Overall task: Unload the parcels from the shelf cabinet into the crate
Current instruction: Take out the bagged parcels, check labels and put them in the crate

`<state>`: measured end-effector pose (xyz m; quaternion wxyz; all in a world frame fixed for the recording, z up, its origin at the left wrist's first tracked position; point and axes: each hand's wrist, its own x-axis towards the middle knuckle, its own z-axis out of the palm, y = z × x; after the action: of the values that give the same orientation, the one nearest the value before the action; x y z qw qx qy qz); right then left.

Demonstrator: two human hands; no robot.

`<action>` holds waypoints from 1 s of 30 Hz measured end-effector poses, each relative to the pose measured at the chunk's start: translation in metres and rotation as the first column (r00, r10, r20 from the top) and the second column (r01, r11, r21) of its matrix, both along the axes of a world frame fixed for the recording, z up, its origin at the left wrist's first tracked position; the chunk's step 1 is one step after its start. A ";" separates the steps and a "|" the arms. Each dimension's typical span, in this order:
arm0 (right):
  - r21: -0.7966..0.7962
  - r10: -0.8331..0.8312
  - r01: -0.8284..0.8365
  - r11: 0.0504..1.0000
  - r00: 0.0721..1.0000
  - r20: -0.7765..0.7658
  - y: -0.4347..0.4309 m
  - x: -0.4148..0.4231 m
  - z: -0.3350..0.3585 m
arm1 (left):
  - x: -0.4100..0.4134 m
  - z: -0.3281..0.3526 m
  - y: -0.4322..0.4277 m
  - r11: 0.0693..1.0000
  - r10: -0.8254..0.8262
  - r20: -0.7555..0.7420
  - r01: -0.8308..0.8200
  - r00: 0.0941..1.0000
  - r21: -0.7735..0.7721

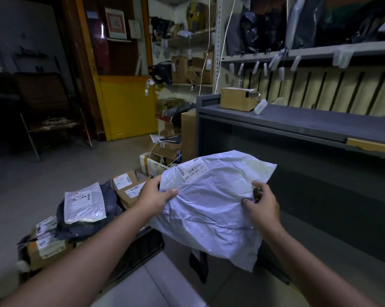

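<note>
White poly parcel (211,211) held mid-air, label up, in front of grey shelf cabinet (298,122), just right of black crate (140,249). L hand (156,196) pinches its left edge, R hand (262,204) grips bunched plastic on right side. Crate piled w/ cardboard boxes (129,191) + dark bag (87,229).

Both forearms are bare as far as the frame shows. The left hand (152,196) and right hand (263,203) are bare.
</note>
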<state>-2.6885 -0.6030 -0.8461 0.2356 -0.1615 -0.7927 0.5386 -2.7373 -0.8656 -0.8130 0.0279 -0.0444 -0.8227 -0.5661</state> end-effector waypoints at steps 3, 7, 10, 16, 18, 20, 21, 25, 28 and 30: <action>-0.058 -0.022 0.019 0.998 0.998 -0.053 0.000 0.006 0.000 | 0.004 -0.003 0.001 1.000 -0.006 -0.024 0.006 1.000 0.029; -0.139 -0.024 0.004 0.990 0.990 -0.138 -0.001 0.015 -0.006 | 0.011 -0.012 0.003 0.999 0.002 -0.049 0.001 0.999 0.045; -0.154 -0.016 -0.011 0.988 0.984 -0.176 -0.002 0.022 -0.013 | 0.015 -0.017 0.003 0.999 0.007 -0.049 -0.004 0.999 0.050; -0.141 0.013 -0.045 0.989 0.976 -0.219 -0.006 0.032 -0.024 | 0.023 -0.028 -0.001 0.997 0.023 -0.062 -0.018 0.998 0.079; -0.122 0.027 -0.056 0.991 0.974 -0.227 -0.008 0.035 -0.028 | 0.027 -0.033 -0.003 0.996 0.034 -0.061 -0.029 0.998 0.085; -0.098 0.033 -0.056 0.994 0.974 -0.225 -0.009 0.038 -0.034 | 0.031 -0.039 -0.004 0.996 0.041 -0.056 -0.036 0.998 0.082; -0.084 0.034 -0.054 0.995 0.974 -0.222 -0.009 0.040 -0.038 | 0.032 -0.042 -0.005 0.996 0.042 -0.049 -0.038 0.998 0.080; -0.028 0.038 -0.046 0.999 0.975 -0.217 -0.011 0.045 -0.047 | 0.037 -0.053 -0.007 0.996 0.056 -0.025 -0.054 0.998 0.064; 0.001 0.040 -0.040 0.999 0.976 -0.214 -0.010 0.047 -0.047 | 0.038 -0.059 -0.008 0.996 0.059 -0.029 -0.057 0.998 0.068; 0.045 0.063 -0.054 0.998 0.975 -0.213 -0.011 0.049 -0.048 | 0.039 -0.060 -0.009 0.995 0.059 -0.030 -0.057 0.998 0.078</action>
<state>-2.6399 -0.6141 -0.8940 0.3068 -0.0745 -0.7773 0.5442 -2.6985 -0.8746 -0.8733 0.0595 -0.0285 -0.8006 -0.5956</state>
